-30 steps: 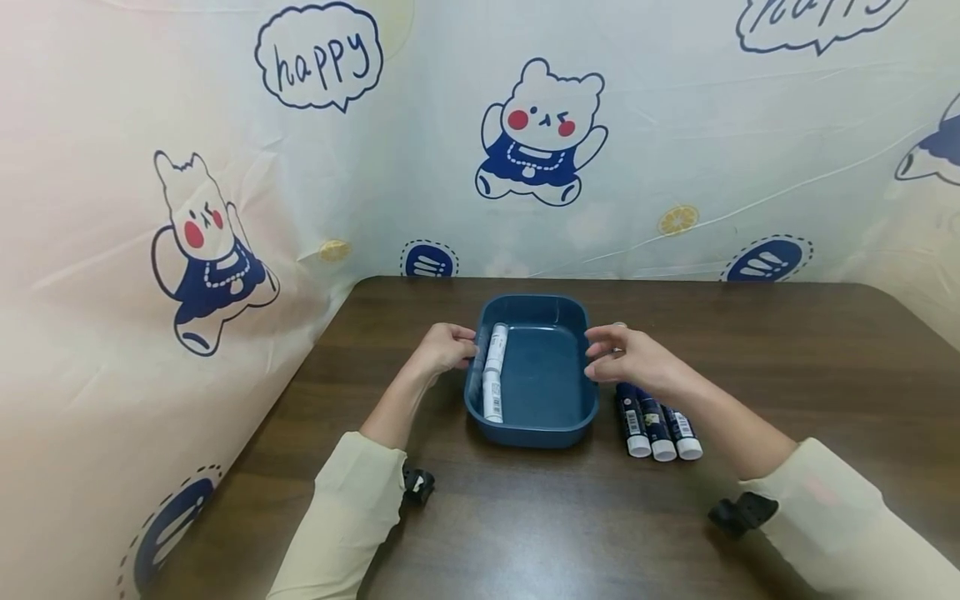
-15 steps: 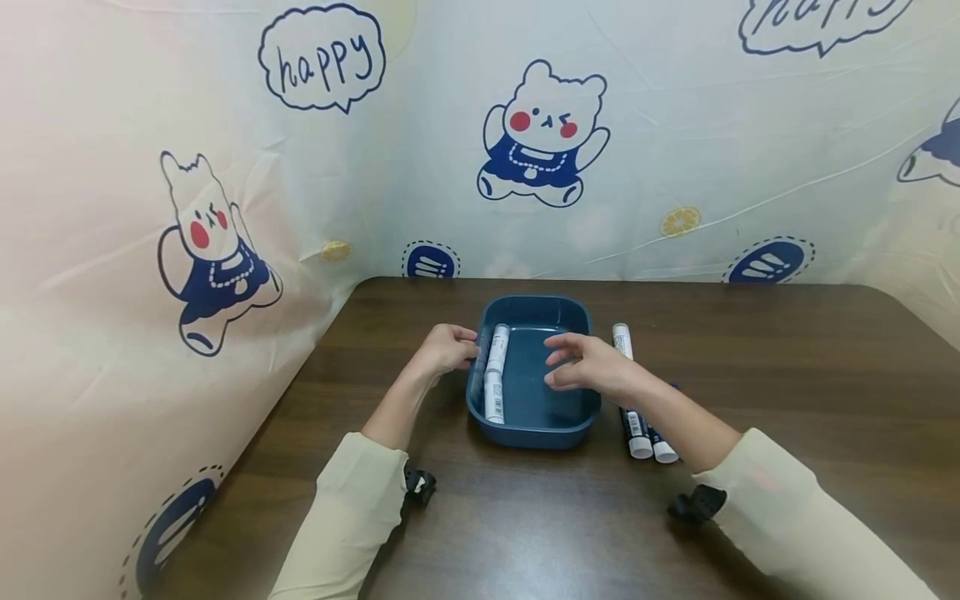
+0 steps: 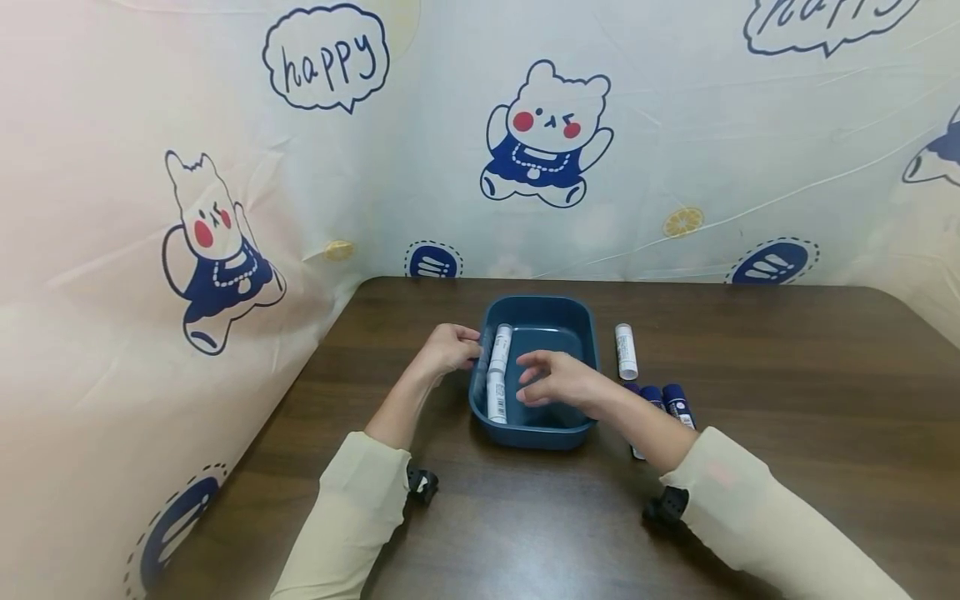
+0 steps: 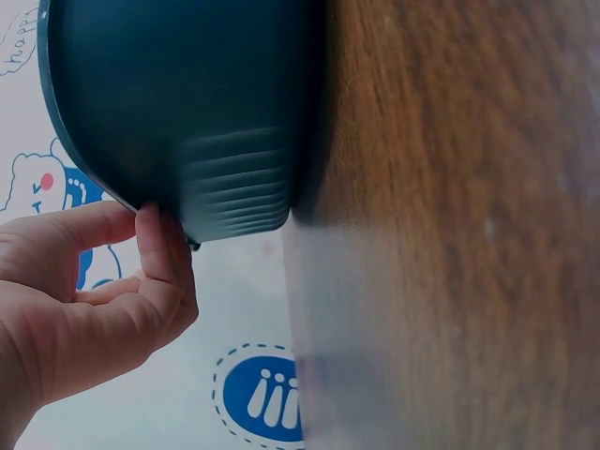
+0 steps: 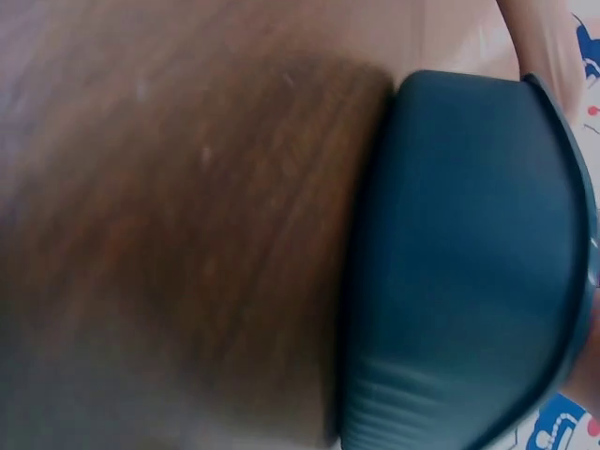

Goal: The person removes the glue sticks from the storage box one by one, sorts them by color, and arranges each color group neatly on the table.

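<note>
- Two hands work at a dark blue plastic tray (image 3: 581, 329) standing on a brown wooden table (image 3: 787, 375).
- At the tray's left rim, the left hand (image 3: 448, 350) has its fingers curled against the edge; the left wrist view shows the thumb tip (image 4: 155, 230) touching the rim from outside.
- Inside the tray the right hand (image 3: 558, 383) hovers low, fingers bent; whether it holds a stick I cannot tell, since the fingers hide what is beneath them.
- One white glue stick (image 3: 498, 371) lies along the tray's left wall, just beside the right hand's fingertips.
- Another white stick (image 3: 626, 351) lies on the table right of the tray, with three dark-capped sticks (image 3: 672, 398) near it, partly behind the right forearm.
- Judging by their look, the sticks are light, rigid and smooth, apt to roll; a pinch across the middle of the barrel should hold one best.
- Likely light and stiff too, the tray is steadied well by its rim.
</note>
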`<state>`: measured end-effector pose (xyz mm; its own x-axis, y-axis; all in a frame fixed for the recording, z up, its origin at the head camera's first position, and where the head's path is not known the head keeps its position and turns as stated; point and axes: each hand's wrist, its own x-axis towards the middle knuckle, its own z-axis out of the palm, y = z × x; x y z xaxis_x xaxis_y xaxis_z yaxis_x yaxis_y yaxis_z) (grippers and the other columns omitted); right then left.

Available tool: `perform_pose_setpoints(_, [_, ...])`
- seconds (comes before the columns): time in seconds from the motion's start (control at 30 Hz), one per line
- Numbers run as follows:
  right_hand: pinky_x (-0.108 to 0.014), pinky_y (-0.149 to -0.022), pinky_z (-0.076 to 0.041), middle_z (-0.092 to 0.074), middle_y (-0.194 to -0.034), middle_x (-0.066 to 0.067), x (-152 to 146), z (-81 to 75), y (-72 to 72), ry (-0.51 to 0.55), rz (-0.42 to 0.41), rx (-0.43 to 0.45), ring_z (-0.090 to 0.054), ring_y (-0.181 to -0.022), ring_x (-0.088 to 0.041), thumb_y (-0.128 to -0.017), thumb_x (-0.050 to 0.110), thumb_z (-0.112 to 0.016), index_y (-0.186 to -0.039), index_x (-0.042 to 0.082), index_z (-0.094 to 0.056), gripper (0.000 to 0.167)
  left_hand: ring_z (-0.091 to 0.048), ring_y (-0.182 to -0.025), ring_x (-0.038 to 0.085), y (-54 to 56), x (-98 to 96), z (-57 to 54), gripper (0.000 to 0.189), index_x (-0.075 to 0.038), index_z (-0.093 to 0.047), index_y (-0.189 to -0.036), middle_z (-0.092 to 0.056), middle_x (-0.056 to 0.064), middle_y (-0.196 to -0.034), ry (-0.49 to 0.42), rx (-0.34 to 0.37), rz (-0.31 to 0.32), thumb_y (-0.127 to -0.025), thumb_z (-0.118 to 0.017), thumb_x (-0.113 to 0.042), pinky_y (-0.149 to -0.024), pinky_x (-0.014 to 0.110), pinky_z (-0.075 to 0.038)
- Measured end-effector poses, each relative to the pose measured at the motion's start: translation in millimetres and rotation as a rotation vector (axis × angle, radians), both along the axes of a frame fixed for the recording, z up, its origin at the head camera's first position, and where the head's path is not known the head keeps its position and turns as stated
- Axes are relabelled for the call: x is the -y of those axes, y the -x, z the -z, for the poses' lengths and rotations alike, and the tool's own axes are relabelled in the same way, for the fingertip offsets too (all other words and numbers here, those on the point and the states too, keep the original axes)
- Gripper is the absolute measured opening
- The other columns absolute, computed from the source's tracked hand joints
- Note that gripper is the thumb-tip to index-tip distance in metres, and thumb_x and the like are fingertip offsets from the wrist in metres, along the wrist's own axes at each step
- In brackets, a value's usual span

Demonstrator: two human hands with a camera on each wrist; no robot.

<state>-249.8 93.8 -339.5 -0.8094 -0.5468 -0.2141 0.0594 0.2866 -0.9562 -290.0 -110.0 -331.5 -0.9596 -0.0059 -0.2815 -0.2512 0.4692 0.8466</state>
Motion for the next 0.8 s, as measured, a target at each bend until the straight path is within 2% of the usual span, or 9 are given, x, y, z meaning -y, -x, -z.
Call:
perform_pose_setpoints(0.4, [-0.034,-0.08,-0.051,-0.053,-0.105,-0.017,17.4,8.2,2.9,-0.085,-0.063,0.016,-0.061,-0.084,-0.021,-0.082,0.005,-0.063,-0.135,-0.007,-0.036,0.061,-0.06,-0.091,0.028,-0.4,1.5,0.5,0.029,0.0,-0.057,-0.118,-0.056,0.016,-0.112,-0.003,-0.019,0.024,-0.09,-0.057,-0.008,-0.088,0.038,-0.048])
perform_pose_setpoints(0.8, [-0.029,-0.073,-0.052,-0.055,-0.098,-0.014,27.8,10.0,3.8,-0.189,-0.04,-0.038,-0.061,-0.077,-0.017,-0.079,0.003,-0.067,-0.132,-0.008,-0.038,0.062,-0.059,-0.093,0.029,-0.4,1.8,-1.1,0.029,0.0,-0.056,-0.118,-0.055,0.016,-0.113,-0.005,-0.007,0.029,-0.09,-0.056,-0.008,-0.09,0.04,-0.046])
